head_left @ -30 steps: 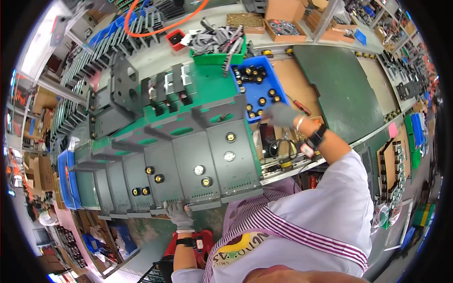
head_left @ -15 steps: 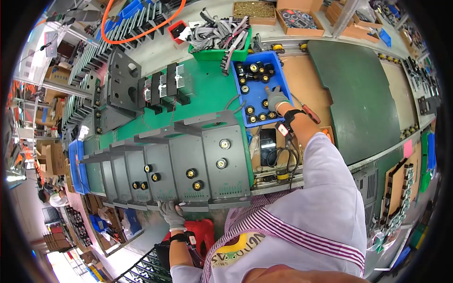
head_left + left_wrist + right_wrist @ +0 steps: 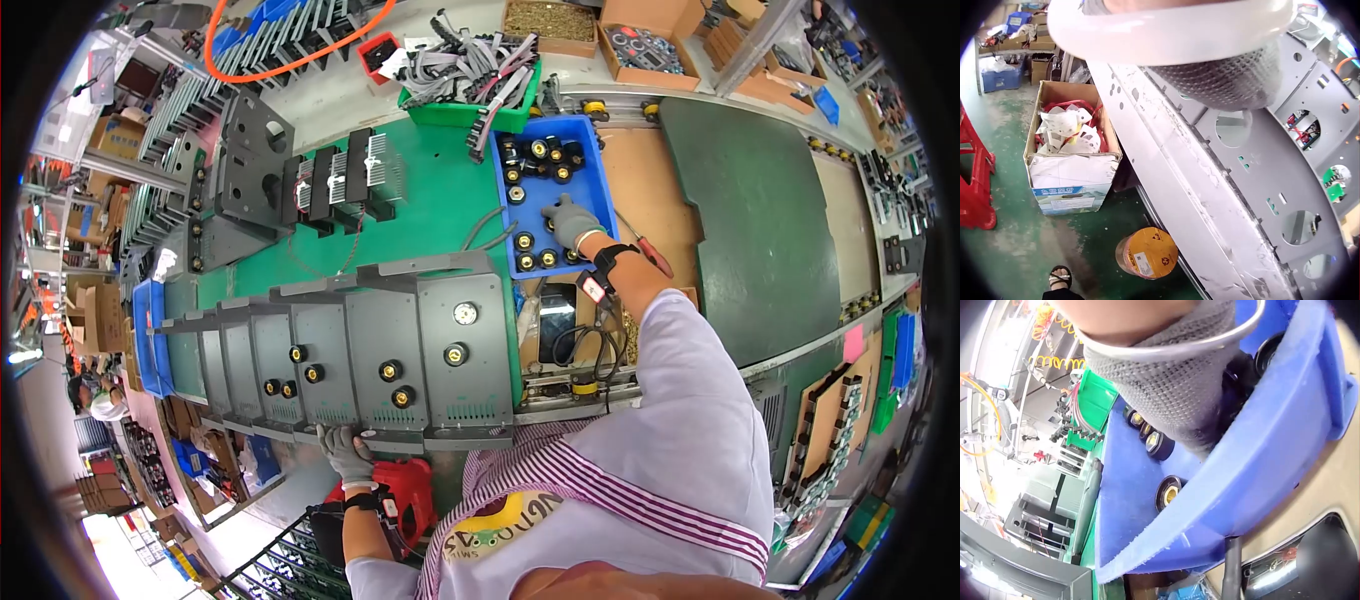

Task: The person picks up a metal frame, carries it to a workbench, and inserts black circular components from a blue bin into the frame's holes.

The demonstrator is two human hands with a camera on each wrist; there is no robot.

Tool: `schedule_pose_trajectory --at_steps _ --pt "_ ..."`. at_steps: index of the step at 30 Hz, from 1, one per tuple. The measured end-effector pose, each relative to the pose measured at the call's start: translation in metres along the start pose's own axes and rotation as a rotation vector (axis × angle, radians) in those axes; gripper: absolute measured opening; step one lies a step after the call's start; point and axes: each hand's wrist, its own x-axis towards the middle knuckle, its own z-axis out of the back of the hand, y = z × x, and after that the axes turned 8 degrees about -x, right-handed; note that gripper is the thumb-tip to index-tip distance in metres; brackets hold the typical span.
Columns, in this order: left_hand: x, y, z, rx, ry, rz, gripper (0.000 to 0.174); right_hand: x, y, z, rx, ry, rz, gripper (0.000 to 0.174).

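Note:
In the head view my gloved right hand (image 3: 570, 222) reaches down into a blue bin (image 3: 603, 165) of black round knobs (image 3: 540, 150) with brass-coloured centres. In the right wrist view the bin's wall hides the fingertips, so I cannot tell whether they grip a knob. My gloved left hand (image 3: 346, 455) rests at the front edge of a row of dark grey metal panels (image 3: 375, 325), fingers extended and touching the lip. Several knobs stand on these panels, including a pair (image 3: 397, 383) and another knob (image 3: 455, 354) to its right.
Behind the bin stands a green bin (image 3: 425, 115) of grey cables. A screwdriver (image 3: 655, 255) lies to its right, beside a large dark green board (image 3: 750, 210). Finned heat sinks (image 3: 375, 175) stand behind the panels. An open carton (image 3: 1072, 169) sits on the floor.
My right hand has moved from beside the blue bin into it, then lower within it. My left hand stays at the panel edge. The head view has shifted slightly.

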Motion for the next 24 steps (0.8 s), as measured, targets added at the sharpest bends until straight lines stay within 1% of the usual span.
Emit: schedule_pose_trajectory --at_steps 2,3,4,5,6,7,8,9,10,11,12,13,14,15,16,17,18,20,21,24 --pt "-0.002 0.001 -0.002 0.011 -0.014 0.003 0.03 -0.003 0.001 0.001 -0.053 -0.014 0.022 0.044" --pt "-0.003 -0.001 -0.003 0.016 -0.008 0.003 0.029 0.004 -0.003 -0.009 -0.074 -0.059 0.07 0.037" --pt "-0.003 -0.002 -0.003 0.028 -0.007 0.017 0.029 0.004 -0.006 -0.015 -0.044 -0.15 0.115 0.042" --pt "-0.003 -0.002 0.001 0.046 -0.011 0.044 0.029 0.012 -0.011 -0.023 0.0 -0.212 0.142 0.042" --pt "0.0 -0.005 0.008 0.01 0.008 0.046 0.029 0.009 -0.012 -0.016 0.011 -0.215 0.166 0.041" --pt "0.004 -0.011 0.013 -0.028 0.022 0.055 0.03 0.008 -0.016 -0.013 0.113 -0.307 0.191 0.042" --pt "0.004 -0.01 0.014 -0.014 0.013 0.064 0.029 0.035 -0.034 -0.028 0.238 -0.371 0.245 0.042" --pt "0.003 -0.008 0.012 -0.003 0.009 0.071 0.029 0.006 -0.025 0.001 0.476 -0.345 0.311 0.047" --pt "0.001 -0.006 0.012 -0.004 0.0 0.075 0.029 -0.007 -0.022 0.017 0.775 -0.153 0.137 0.052" --pt "-0.001 -0.004 0.011 -0.009 -0.007 0.072 0.029 -0.019 -0.026 0.026 0.92 -0.167 0.155 0.054" --pt "-0.002 -0.002 0.011 0.0 0.01 0.092 0.029 -0.052 -0.016 0.047 1.053 -0.152 0.157 0.053" --pt "-0.005 0.0 0.009 0.003 0.025 0.103 0.03 -0.077 -0.015 0.061 1.079 -0.146 0.232 0.052" --pt "-0.006 0.001 0.009 0.004 0.043 0.121 0.031 -0.103 -0.01 0.074 1.056 -0.141 0.239 0.052" --pt "-0.008 0.002 0.008 0.0 0.06 0.131 0.032 -0.131 -0.002 0.08 1.082 -0.185 0.258 0.051" --pt "-0.009 0.002 0.009 -0.022 0.078 0.15 0.033 -0.164 0.007 0.09 1.09 -0.132 0.339 0.052" --pt "-0.009 0.002 0.012 -0.047 0.094 0.163 0.034 -0.198 0.026 0.098 1.072 -0.105 0.369 0.054" --pt "-0.01 0.003 0.014 -0.073 0.111 0.171 0.035 -0.205 0.022 0.089 1.051 -0.147 0.393 0.055" --pt "-0.013 0.007 0.012 -0.128 0.0 0.114 0.037 -0.253 0.074 0.101 0.959 -0.006 0.419 0.056" --pt "-0.018 0.013 0.014 -0.155 -0.052 0.077 0.038 -0.27 0.105 0.101 0.916 -0.053 0.46 0.055" --pt "-0.037 0.043 0.03 -0.234 -0.148 -0.021 0.039 -0.302 0.19 0.087 0.886 -0.015 0.502 0.053"
